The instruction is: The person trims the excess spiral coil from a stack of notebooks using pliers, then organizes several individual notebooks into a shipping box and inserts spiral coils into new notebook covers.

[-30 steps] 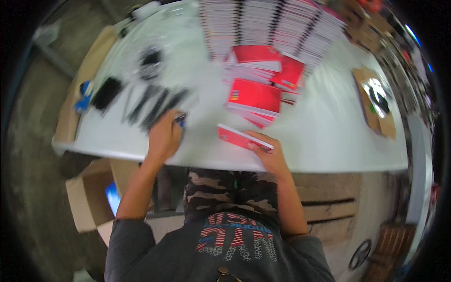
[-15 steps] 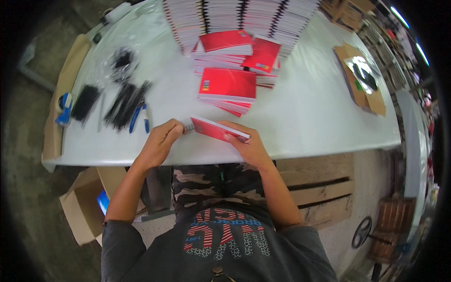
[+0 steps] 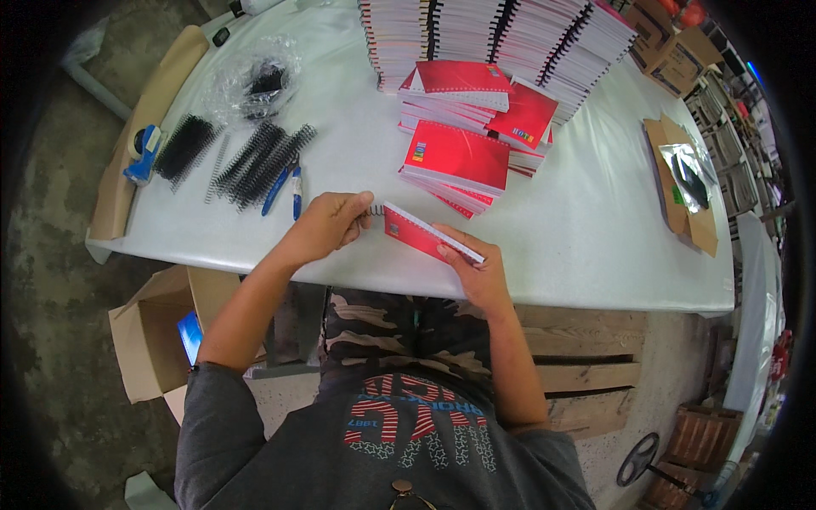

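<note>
My right hand (image 3: 473, 265) grips a red-covered notebook (image 3: 416, 236) by its right end, tilted so its white page edge faces up. Between the fingers of my left hand (image 3: 333, 224) is a dark binding coil (image 3: 377, 210), its free end at the notebook's left corner. How far the coil is threaded into the holes I cannot tell. Just beyond the notebook lies a stack of unbound red notebooks (image 3: 459, 157). More red notebooks (image 3: 459, 78) are piled behind it, one turned at an angle (image 3: 525, 115).
Black coils (image 3: 265, 166), another coil bunch (image 3: 185, 149), blue-handled pliers (image 3: 279, 187) and a blue tape dispenser (image 3: 144, 155) lie at left. Tall rows of bound books (image 3: 463, 34) stand at the back. An open carton (image 3: 680, 187) sits at right, a cardboard box (image 3: 157, 331) below the table.
The view has shifted, so the table's contents appear farther right. My left hand still pinches the coil beside the notebook, its fingers now turned more toward it. The right hand keeps its grip.
</note>
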A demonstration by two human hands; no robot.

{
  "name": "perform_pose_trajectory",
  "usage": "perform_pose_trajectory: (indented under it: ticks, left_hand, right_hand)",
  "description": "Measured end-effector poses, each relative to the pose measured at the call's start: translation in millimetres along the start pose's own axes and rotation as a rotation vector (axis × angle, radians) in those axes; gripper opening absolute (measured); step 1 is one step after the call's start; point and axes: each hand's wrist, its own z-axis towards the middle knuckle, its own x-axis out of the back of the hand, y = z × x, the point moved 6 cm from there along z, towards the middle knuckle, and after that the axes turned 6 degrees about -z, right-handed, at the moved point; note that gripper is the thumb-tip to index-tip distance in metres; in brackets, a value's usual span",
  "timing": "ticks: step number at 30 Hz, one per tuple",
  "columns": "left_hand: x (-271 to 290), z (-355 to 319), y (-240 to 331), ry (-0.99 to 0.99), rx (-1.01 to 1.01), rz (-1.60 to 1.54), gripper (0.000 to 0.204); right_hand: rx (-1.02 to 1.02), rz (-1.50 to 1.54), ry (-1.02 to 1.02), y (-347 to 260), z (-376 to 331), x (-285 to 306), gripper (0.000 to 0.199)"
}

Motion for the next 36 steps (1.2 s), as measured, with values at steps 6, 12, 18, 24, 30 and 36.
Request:
perform_pose_trajectory:
  ticks: [6,12,18,24,30,36]
  left_hand:
    - [7.7,7.8,-10.5,-0.300,0.346,-0.264,0.038]
    - [9.4,-1.7,51.8,-0.111,-0.747,0.412,0.025]
    - [-27.2,8.1,50.8,-0.185,-0.520,1.099,0.020]
    - [-0.6,-31.3,52.5,-0.076,-0.660,1.094,0.018]
    - [-16.5,-46.6,75.7,-0.160,-0.651,1.104,0.028]
    - [-16.1,-52.5,66.7,-0.043,-0.629,1.255,0.039]
  right_hand:
    - [0.075,-0.052,-0.023,-3.4,-1.8,-4.6,0.028]
    - [0.006,-0.001,-0.009,-4.7,-0.1,-9.1,0.027]
    - [0.124,-0.110,-0.024,4.6,-9.1,5.6,0.032]
    - [0.377,-0.138,-0.097,-10.6,4.6,-34.8,0.030]
    - [0.297,-0.041,-0.114,-15.5,-11.2,-36.5,0.032]
    - [0.318,-0.067,-0.107,-14.0,-10.7,-48.7,0.031]
